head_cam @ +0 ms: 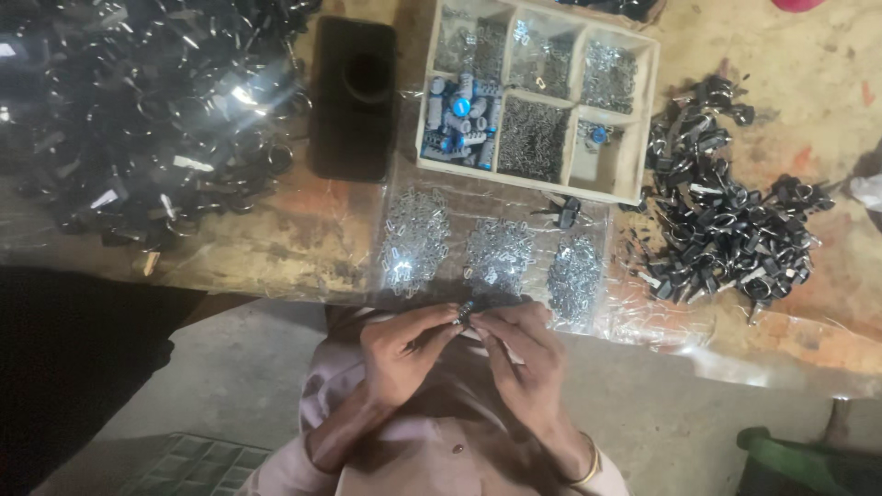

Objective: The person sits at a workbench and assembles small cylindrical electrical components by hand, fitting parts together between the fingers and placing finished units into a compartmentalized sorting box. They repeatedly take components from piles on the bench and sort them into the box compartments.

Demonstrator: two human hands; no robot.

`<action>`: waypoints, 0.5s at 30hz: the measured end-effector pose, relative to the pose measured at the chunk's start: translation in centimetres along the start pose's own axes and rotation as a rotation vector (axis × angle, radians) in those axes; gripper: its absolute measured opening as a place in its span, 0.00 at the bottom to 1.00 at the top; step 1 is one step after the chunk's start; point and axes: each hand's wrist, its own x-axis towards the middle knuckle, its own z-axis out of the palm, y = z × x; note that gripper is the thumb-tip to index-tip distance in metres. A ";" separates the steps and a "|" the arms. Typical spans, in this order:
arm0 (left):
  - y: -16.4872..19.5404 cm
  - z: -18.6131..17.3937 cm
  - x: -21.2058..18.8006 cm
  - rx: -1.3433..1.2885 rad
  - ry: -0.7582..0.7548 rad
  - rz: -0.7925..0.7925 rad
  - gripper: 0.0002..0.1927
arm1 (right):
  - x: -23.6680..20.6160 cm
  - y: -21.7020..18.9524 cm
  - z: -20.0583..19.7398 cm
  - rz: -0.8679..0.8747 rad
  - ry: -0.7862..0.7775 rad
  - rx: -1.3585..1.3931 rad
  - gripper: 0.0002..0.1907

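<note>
My left hand (400, 354) and my right hand (524, 354) meet just below the table's front edge, fingertips pinched together on one small dark part (466, 314) with a bluish tip. Both hands hold it between them, close to my chest. Just above the hands, three small heaps of shiny metal bits lie on clear plastic sheet: a left heap (413, 239), a middle heap (498, 253) and a right heap (574, 276).
A wooden divided tray (634, 170) holds blue cylinders (459, 119) and metal pieces. A black rectangular block with a round hole (354, 96) stands left of it. Piles of black clips lie at the right (726, 225) and far left (138, 119).
</note>
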 end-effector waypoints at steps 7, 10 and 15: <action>-0.4 -0.4 -0.2 0.052 -0.060 0.079 0.17 | -0.3 0.5 0.7 0.088 0.014 0.012 0.15; -0.3 -0.3 -0.2 0.106 -0.072 0.097 0.17 | -0.3 0.5 0.5 0.085 0.000 0.022 0.16; 0.0 -0.6 0.2 0.111 -0.068 0.243 0.15 | 0.9 0.3 -0.7 0.107 -0.122 -0.100 0.18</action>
